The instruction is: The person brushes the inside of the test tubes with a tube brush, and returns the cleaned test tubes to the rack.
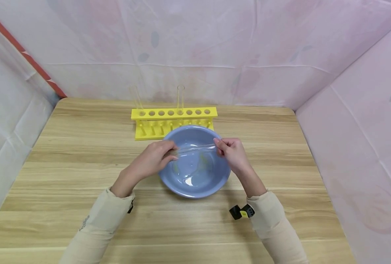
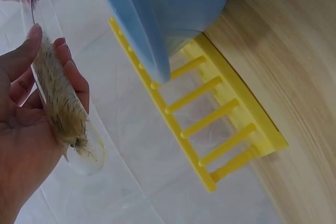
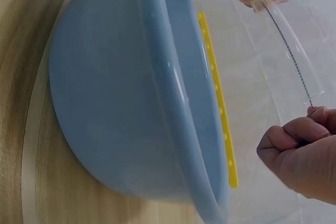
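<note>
Over a blue basin (image 1: pixel 195 183) my left hand (image 1: pixel 157 158) holds a clear glass test tube (image 1: pixel 195 149) level, fingers curled round its closed end. A tan bristle brush (image 2: pixel 60 106) sits inside the tube (image 2: pixel 79 145) in the left wrist view. My right hand (image 1: pixel 230 150) pinches the brush's twisted wire handle (image 3: pixel 291 56) at the tube's open mouth (image 3: pixel 312 95). The basin (image 3: pixel 131 103) fills the right wrist view; a little water glints at its bottom.
A yellow test tube rack (image 1: pixel 173 121) stands just behind the basin, with one upright tube (image 1: pixel 180 97) near its middle and another (image 1: pixel 137 99) at its left end. The wooden table (image 1: pixel 66 165) is walled by pink sheeting on three sides.
</note>
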The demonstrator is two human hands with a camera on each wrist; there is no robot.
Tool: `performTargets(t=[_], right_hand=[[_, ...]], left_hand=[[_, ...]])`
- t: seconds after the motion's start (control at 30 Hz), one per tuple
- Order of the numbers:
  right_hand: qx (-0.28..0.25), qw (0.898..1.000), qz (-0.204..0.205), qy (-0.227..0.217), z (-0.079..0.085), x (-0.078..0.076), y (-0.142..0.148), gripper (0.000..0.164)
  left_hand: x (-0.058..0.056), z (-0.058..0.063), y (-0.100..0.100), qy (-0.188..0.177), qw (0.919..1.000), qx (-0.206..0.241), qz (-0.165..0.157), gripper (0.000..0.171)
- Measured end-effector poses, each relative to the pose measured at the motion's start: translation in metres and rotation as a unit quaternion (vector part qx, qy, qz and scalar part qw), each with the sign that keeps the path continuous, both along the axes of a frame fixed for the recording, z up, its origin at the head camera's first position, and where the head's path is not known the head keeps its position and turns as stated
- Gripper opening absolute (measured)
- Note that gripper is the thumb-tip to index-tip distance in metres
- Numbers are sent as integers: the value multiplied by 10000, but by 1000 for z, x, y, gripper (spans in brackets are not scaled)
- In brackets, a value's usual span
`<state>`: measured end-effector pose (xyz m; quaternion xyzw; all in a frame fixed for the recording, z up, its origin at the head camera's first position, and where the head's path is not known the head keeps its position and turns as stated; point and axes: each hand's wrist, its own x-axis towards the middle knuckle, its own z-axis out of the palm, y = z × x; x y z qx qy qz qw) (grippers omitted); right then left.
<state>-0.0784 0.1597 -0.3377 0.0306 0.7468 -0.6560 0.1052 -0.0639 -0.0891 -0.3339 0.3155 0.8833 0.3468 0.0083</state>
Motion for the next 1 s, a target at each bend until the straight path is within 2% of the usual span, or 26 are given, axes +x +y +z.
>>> performTargets(t=[0.33,0.6,0.77,0.87,1.0], right_hand=[[-739,9944,-3,-755,3,1,1,47],[-898,9900,17,-1085,3,0,3,47],[-611,9957,36,-695,1,1,4,45],[-208,9997,25,-96,-2,1,6,46],[216,9979,44,601,-5,1,15,45]], left_hand=[[4,-5,0,57,9993,-352,119,20],[7,-6,-1,118,9991,-382,163,18],[6,-6,-6,-159,9998,-104,23,18],[5,-6,-12,-507,9985,149,-116,16],[4,-6,-21,-911,9946,450,-210,14]])
